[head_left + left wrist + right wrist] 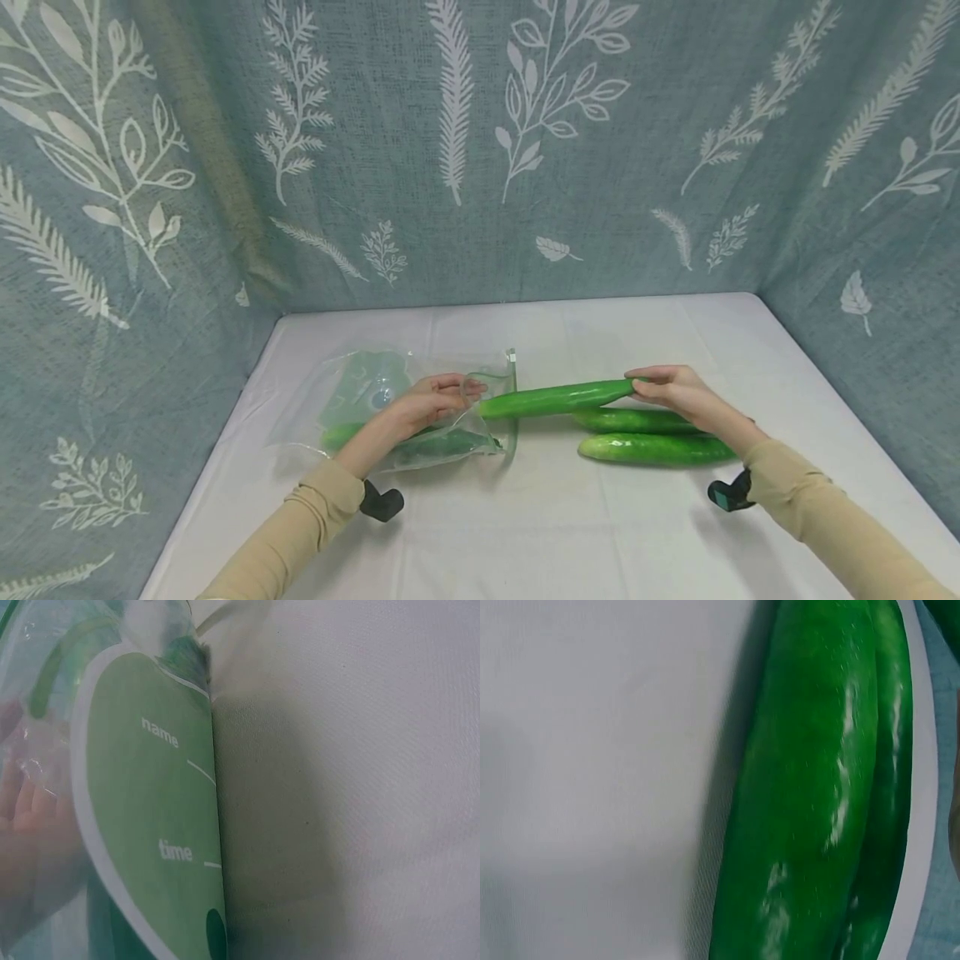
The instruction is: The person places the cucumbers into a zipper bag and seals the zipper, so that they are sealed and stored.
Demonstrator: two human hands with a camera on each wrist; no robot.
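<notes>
My right hand (678, 390) pinches one end of a long green cucumber (558, 398) between thumb and fingers. The cucumber lies nearly level, its pale far end past the zip edge of a clear plastic zip bag (442, 364). At the bag's mouth, my left hand (427, 404) grips the plastic, fingers close to that pale end. Another cucumber (442, 447) shows through the bag, below the left hand. The left wrist view shows the bag's green printed label (150, 787) with "name" and "time", and fingers seen through plastic.
Two more cucumbers, a nearer one (656, 449) and a farther one (637, 419), lie side by side under the right hand. A white cloth covers the table (525, 533). Blue-grey curtain (480, 250) with white leaf prints stands behind and at both sides.
</notes>
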